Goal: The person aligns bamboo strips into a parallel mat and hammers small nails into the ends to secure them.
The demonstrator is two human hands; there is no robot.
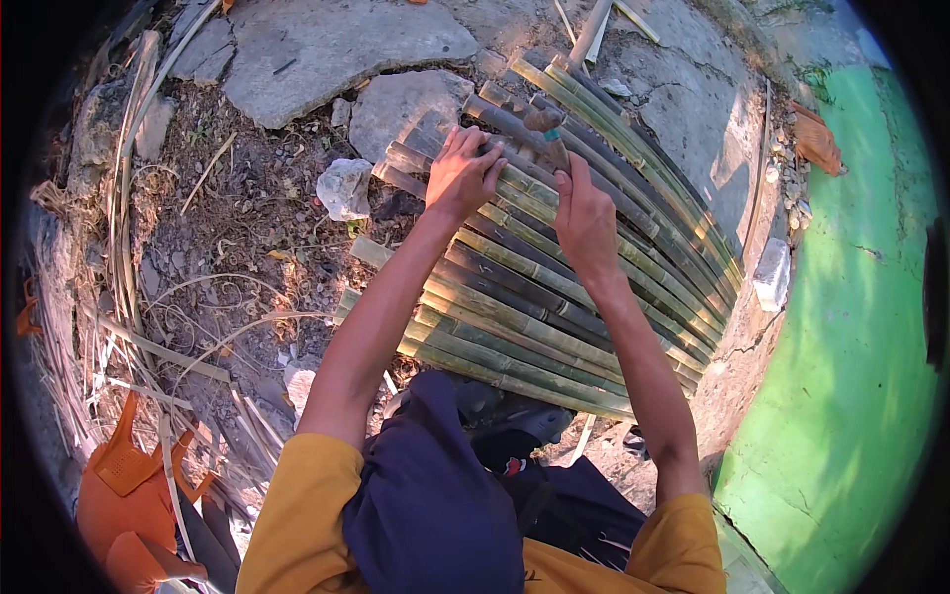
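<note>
Split bamboo poles (534, 267), green and brown, lie side by side in a fanned row in front of me. My left hand (462, 170) rests on the poles toward their far left ends. Its fingers are curled with thumb and forefinger close together; whatever sits between them is too small to make out. In my right hand (586, 213) is a hammer (554, 147), gripped by its handle. The hammer's head is above the poles, just right of my left fingers.
Broken concrete slabs (336, 49) and a white stone (343, 189) lie beyond and left. Thin bamboo strips (124, 218) litter the left ground. A person in orange (129, 515) is at lower left. A green painted surface (841, 346) runs along the right, beside a white block (772, 275).
</note>
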